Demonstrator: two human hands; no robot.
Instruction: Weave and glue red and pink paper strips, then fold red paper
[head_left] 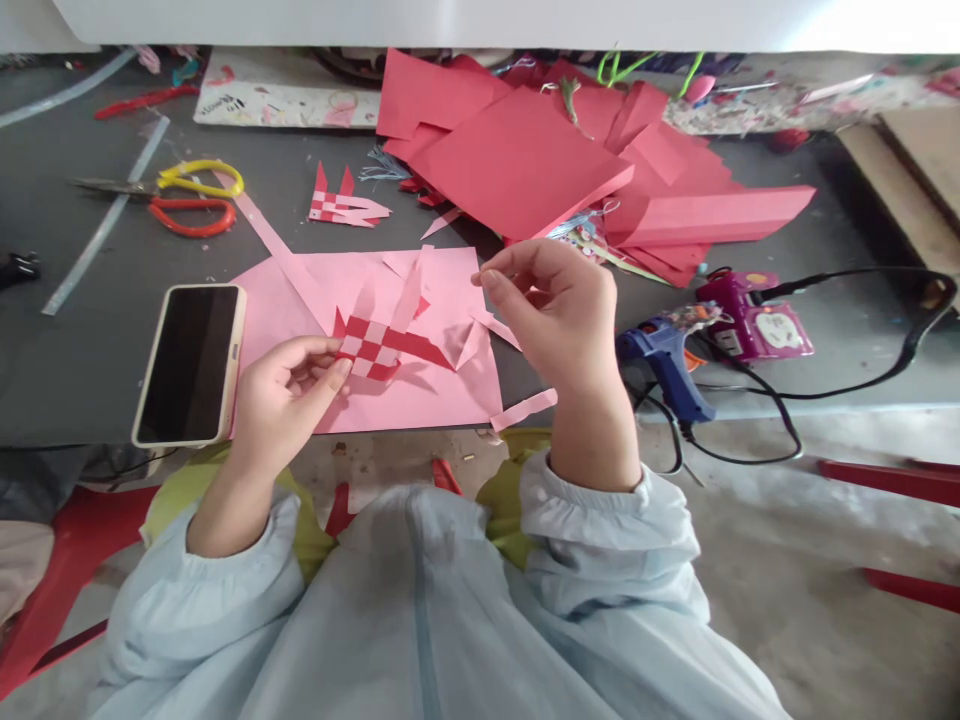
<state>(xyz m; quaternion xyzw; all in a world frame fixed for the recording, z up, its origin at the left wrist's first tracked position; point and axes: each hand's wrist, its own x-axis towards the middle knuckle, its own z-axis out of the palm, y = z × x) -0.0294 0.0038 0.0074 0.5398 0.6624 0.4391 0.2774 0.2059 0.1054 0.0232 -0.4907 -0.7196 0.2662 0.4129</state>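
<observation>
My left hand (289, 395) pinches the left edge of a woven paper piece (371, 348), a red and pink checkerboard with loose strip ends pointing up and to the right. It is held over a pink paper sheet (431, 405). To the right and higher, my right hand (562, 310) is raised with thumb and forefinger pressed together. Whatever sits at those fingertips is too small to name. Pink paper scraps (469, 340) lie between the hands. Farther back rests a smaller woven paper fish (334, 207) in the same two colours.
Yellow-and-red-handled scissors (199, 182) lie at the left, above a phone (190, 365). A pile of red paper (517, 160) covers the back. At the right are a blue glue gun (671, 365), a purple box (761, 320) and black cables (840, 388).
</observation>
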